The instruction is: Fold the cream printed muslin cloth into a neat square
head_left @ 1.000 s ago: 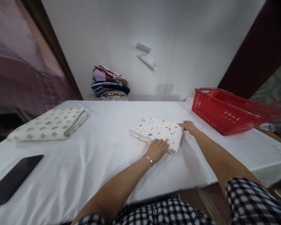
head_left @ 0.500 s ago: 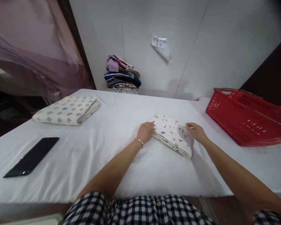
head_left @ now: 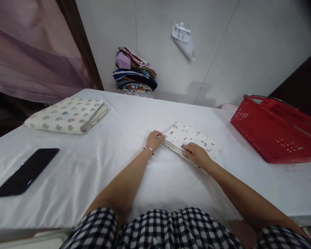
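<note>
A folded white cloth [head_left: 202, 136] with small printed motifs lies on the white-covered table in front of me. At its left corner is my left hand [head_left: 154, 140], a bracelet on the wrist, its thumb and fingers closed on the folded layers. My right hand [head_left: 197, 154] rests on top of the cloth near its front edge, fingers stretched out and pointing left. It covers part of the print. Several stacked layers show along the front fold.
A thicker folded cloth [head_left: 64, 116] with grey shapes lies at the table's left. Nearer me is a black phone-like slab [head_left: 26, 173]. A red basket [head_left: 274, 135] stands at the right. Behind the table are piled folded fabrics [head_left: 136, 74] and a wall note [head_left: 181, 33].
My right hand has moved left from the cloth's right side onto its top near the front edge. My left hand has shifted slightly left at the corner. The view has tilted a little.
</note>
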Motion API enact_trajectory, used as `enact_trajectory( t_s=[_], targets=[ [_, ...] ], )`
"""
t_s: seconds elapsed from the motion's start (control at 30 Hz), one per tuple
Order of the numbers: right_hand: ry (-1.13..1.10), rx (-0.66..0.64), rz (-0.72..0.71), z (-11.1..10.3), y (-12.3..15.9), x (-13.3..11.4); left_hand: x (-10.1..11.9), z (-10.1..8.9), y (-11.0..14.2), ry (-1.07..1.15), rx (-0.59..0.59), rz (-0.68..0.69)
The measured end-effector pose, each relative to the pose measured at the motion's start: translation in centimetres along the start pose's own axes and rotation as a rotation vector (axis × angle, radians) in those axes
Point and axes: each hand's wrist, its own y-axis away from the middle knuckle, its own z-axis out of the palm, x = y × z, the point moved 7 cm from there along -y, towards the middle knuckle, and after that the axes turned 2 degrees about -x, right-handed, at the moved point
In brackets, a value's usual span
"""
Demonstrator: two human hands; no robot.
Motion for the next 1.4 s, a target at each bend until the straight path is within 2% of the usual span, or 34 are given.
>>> enact_trajectory(
  t_s=[0.2,0.37,0.57,0.73,0.97,1.07,1.23,1.33,1.4],
  targets=[
    [-0.092,0.067,-0.036,-0.3,-0.1,-0.3,0.6,-0.5,0.0,0.087,0.055,0.064],
    [-0.084,0.018,-0.071,0.4,0.2,-0.9,0.5,-0.7,0.1,0.131,0.101,0.028],
    [-0.071,0.029,-0.071,0.6,0.3,-1.1,0.5,-0.6,0.3,0.110,0.120,0.028],
    [-0.023,-0.012,-0.065,1.0,0.4,-1.1,0.0,-0.1,0.4,0.063,0.069,-0.055],
    [0.191,-0.091,-0.035,2.0,0.4,-1.4,-0.6,0.3,0.6,-0.026,-0.010,-0.120],
    [0.278,-0.073,-0.045,2.3,0.6,-1.9,0.2,0.4,0.7,0.018,-0.024,-0.003],
    [0.329,-0.042,-0.097,2.3,1.0,-2.7,3.6,0.4,1.6,-0.117,-0.040,0.334],
    [0.333,-0.030,-0.111,2.2,1.1,-3.0,5.3,1.0,2.5,-0.204,-0.131,0.462],
    [0.336,-0.030,-0.120,2.3,1.1,-3.1,5.8,1.3,2.9,-0.232,-0.197,0.487]
  ],
)
